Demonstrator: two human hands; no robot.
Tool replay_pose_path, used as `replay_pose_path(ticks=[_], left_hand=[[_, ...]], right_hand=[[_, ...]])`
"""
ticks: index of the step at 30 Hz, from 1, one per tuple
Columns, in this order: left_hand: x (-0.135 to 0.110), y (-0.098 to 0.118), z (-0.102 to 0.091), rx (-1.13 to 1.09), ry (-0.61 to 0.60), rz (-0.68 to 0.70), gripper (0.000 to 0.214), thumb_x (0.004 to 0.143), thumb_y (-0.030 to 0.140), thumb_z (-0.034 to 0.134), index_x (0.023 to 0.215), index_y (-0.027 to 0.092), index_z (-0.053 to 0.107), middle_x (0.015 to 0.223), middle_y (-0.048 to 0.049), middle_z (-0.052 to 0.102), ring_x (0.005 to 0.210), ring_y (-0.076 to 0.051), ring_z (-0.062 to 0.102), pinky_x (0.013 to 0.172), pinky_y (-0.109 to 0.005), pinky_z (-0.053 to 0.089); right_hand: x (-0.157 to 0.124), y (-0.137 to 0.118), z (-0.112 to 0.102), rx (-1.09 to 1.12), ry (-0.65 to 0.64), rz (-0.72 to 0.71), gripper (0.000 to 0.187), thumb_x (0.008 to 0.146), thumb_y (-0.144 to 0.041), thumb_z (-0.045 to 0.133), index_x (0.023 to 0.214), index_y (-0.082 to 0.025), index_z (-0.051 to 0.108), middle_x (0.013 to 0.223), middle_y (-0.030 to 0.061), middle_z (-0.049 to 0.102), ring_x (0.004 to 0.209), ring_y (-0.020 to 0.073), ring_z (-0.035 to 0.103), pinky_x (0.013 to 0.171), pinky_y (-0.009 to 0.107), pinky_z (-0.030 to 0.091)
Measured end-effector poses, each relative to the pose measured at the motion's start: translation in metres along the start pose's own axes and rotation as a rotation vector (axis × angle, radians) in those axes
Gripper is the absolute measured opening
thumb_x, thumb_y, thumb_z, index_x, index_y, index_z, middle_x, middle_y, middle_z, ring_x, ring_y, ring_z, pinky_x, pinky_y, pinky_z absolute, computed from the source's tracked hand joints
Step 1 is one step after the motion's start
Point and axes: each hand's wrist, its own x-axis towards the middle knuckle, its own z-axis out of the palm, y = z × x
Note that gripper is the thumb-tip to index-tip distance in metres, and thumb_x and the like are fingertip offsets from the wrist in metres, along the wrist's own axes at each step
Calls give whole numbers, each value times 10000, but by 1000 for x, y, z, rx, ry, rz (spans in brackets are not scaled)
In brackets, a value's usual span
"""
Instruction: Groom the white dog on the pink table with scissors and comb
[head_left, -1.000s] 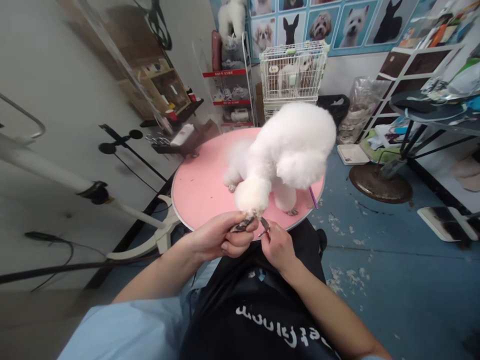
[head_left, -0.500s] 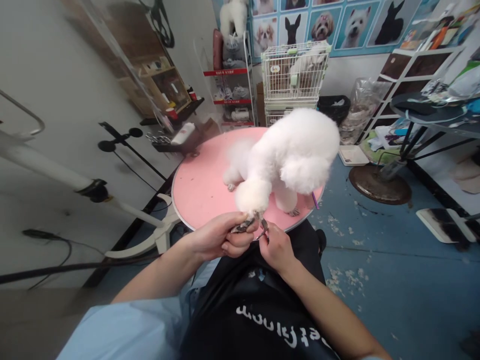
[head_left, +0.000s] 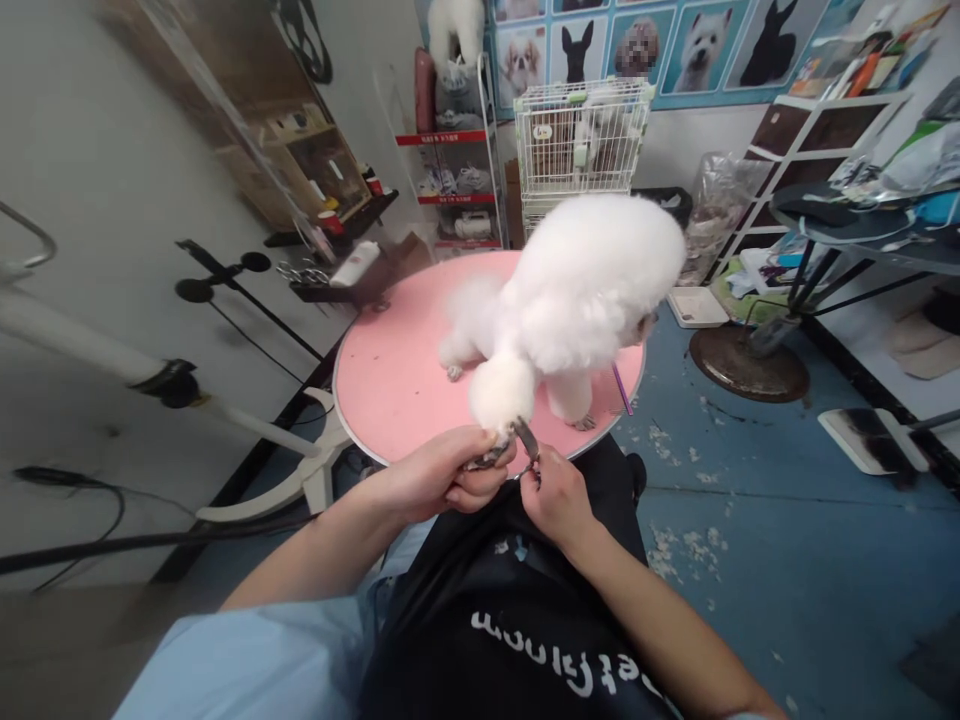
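A white fluffy dog (head_left: 555,300) is on a round pink table (head_left: 390,380), its head turned towards the right. My left hand (head_left: 454,475) is closed round one front paw (head_left: 491,457), lifted at the table's near edge; dark toes show between thumb and fingers. In my right hand (head_left: 556,495) are small grey metal clippers (head_left: 527,438), their upper end beside the paw. My fingers hide most of the clippers' lower part. The other front paw (head_left: 585,424) rests on the table.
A thin purple stick (head_left: 622,388) lies by the table's right edge. A tool holder (head_left: 330,290) with scissors adjoins the left edge. Behind stands a wire cage (head_left: 581,140) with another white dog. Cut fur (head_left: 686,550) litters the blue floor.
The dog's head has lifted and turned to the right. The clippers have tilted, with their upper end now pointing up to the left at the paw. My left hand keeps its hold.
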Motion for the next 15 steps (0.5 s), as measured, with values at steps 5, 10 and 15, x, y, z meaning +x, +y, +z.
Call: replay_pose_path(ticks=[5,10,15], left_hand=[[2,-2,1,49,12,17,573,800,636,634,692,163,328,494,105,183,408,7,114,376,-109,115],[2,-6,-2,97,29,38,546,824,626,599,696,164,339,496,103,199,415,1,121,389,-121,113],[3,-10,-3,160,49,58,507,862,606,541,703,171,334,506,100,197,424,-9,119,397,-137,110]], right_hand=[[-2,1,-6,-18,-8,3,341,818,-35,440,1125,-137,551,906,89,700,834,189,686,756,283,584],[-5,4,-8,-45,-41,14,349,820,-38,450,1142,-120,560,905,96,697,849,199,680,772,297,583],[-7,6,-11,-50,-53,-1,354,813,-38,452,1136,-129,564,902,88,697,836,193,678,774,290,581]])
